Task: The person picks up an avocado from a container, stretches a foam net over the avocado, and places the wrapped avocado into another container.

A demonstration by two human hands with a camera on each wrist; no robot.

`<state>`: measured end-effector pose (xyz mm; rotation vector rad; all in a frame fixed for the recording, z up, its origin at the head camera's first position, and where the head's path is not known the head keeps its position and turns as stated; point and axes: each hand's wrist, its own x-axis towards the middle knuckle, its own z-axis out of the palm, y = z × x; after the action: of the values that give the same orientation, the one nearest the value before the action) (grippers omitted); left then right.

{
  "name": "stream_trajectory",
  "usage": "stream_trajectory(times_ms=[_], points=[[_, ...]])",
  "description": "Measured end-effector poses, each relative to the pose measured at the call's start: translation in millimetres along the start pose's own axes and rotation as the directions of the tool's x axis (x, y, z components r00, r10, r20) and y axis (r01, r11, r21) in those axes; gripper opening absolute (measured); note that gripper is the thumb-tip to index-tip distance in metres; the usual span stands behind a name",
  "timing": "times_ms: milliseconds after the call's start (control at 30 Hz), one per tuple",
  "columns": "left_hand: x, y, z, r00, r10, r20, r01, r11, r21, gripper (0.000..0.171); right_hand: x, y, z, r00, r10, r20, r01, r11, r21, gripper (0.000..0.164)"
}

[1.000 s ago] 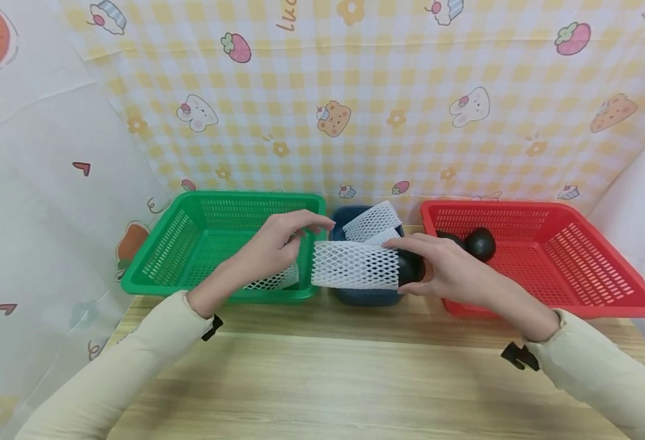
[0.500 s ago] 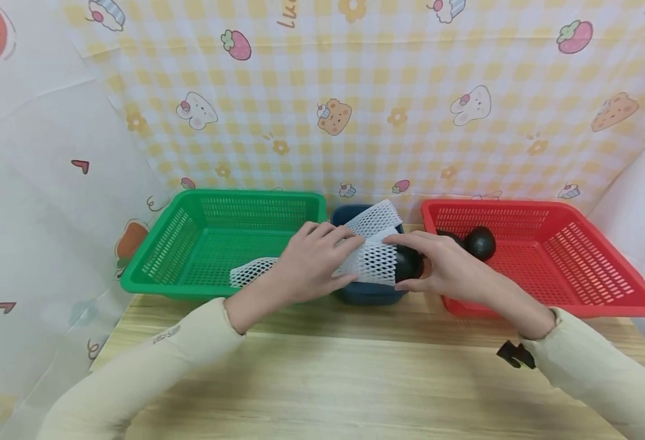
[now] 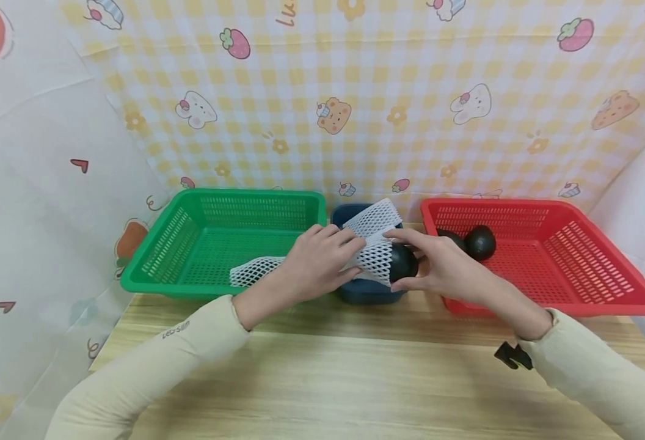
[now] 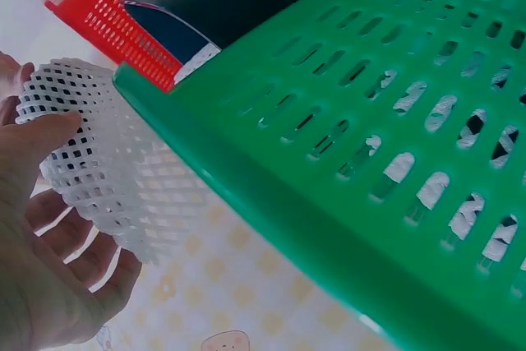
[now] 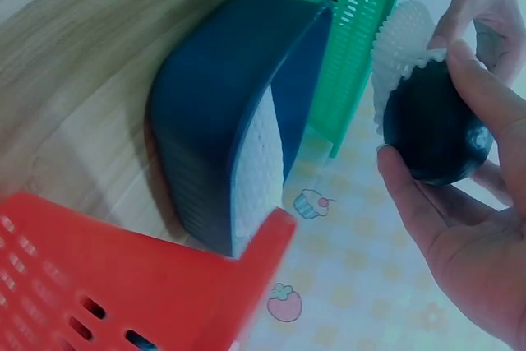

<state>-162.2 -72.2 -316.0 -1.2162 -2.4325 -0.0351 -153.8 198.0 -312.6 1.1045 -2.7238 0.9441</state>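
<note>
A dark avocado (image 3: 403, 263) sits partly in the mouth of a white foam net sleeve (image 3: 375, 261), over the small dark blue bin (image 3: 370, 296). My right hand (image 3: 446, 263) holds the avocado's bare end between thumb and fingers. My left hand (image 3: 318, 260) grips the sleeve from its left side. In the left wrist view, the thumb lies over the mesh (image 4: 90, 145) and the fingers are behind it. In the right wrist view, the avocado (image 5: 431, 125) stands out of the sleeve with its glossy side bare.
At left a green basket (image 3: 179, 194) contains a net-sleeved item (image 3: 253, 269), partly hidden by the left forearm. More foam sleeves (image 3: 376, 217) lie in the blue bin. At right a red basket (image 3: 542, 205) holds dark avocados (image 3: 479, 242). A patterned cloth hangs behind.
My left hand has come rightward from above the green basket's edge and taken hold of the sleeve. My right hand, with the avocado, has shifted slightly left.
</note>
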Motion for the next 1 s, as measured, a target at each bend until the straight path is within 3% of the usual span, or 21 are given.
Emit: stream_trajectory(times_ms=[233,467,600,767,1000], points=[[-0.9,-0.2,-0.7,0.999,-0.021,0.025,0.021,1.0,-0.018,0.044,-7,4,5,0.999,-0.008,-0.047,0.01,0.999,0.048,0.083],[-2.0,-0.2,-0.8,0.999,-0.029,0.012,0.03,0.999,-0.034,0.045,-13,1,6,0.998,0.056,-0.02,-0.052,0.985,0.164,0.077],[-1.6,-0.3,-0.4,1.0,-0.02,0.0,0.02,0.998,-0.058,0.049,-14,2,7,0.999,0.017,-0.027,-0.012,0.984,0.175,0.077],[-1.0,0.0,-1.3,1.0,-0.008,-0.022,0.006,0.995,-0.095,0.056,-14,2,12,0.993,-0.059,-0.1,0.074,0.986,0.148,0.078],[-1.8,-0.2,-4.2,0.999,-0.004,-0.035,-0.001,0.99,-0.139,0.06,-15,-2,19,0.976,-0.028,-0.216,0.066,0.983,0.173,0.067]])
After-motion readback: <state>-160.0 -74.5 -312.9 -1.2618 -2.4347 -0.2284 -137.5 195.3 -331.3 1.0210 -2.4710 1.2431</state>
